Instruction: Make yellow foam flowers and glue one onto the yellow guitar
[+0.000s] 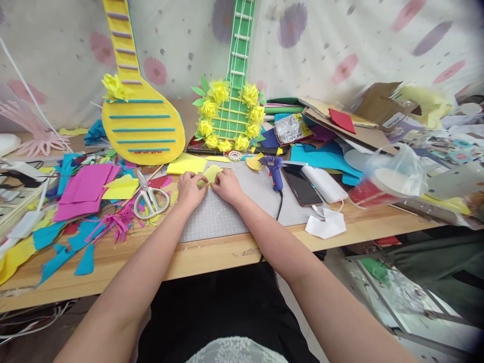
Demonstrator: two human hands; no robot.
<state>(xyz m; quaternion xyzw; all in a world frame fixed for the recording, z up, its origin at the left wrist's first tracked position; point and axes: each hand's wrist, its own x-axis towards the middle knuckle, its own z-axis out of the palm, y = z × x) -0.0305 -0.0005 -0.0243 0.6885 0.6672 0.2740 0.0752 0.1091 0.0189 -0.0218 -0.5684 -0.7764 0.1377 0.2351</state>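
Between my two hands is a small piece of yellow paper [212, 173], held just above the grey cutting mat [215, 217]. My left hand [191, 189] pinches its left side, and my right hand [228, 185] pinches its right side. Behind them lies a stack of yellow paper [186, 164]. White-handled scissors [152, 200] rest to the left on scraps. Over to the right, a blue glue gun [275, 171] lies on the mat. At the back stand a yellow paper instrument shape [143, 123] and a green one [236, 96] ringed with yellow paper flowers.
Magenta paper [85, 191] and blue scraps [70, 257] cover the left of the table. A phone [301, 185], a white power bank [324, 184] and a red-and-white cup [378, 186] in a plastic bag stand right. Cardboard [380, 108] is piled behind.
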